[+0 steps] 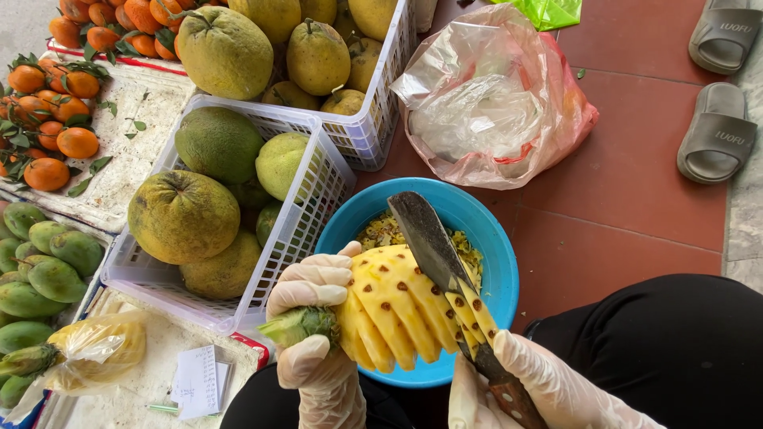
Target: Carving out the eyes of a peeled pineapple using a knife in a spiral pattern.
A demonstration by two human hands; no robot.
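Note:
A peeled yellow pineapple (393,306) with brown eyes lies sideways over a blue bowl (493,254). My left hand (314,334), in a thin clear glove, grips it at its trimmed green crown end. My right hand (540,389), also gloved, holds the brown handle of a dark, worn knife (433,242). The blade rests across the pineapple's right side, where a strip of flesh with eyes is lifting away. Pineapple scraps lie inside the bowl.
Two white plastic baskets (314,199) of large green-yellow pomelos stand to the left and above. Oranges with leaves (56,119) and green mangoes (44,270) sit at far left. A crumpled plastic bag (493,103) and grey slippers (719,131) lie on the red tile floor.

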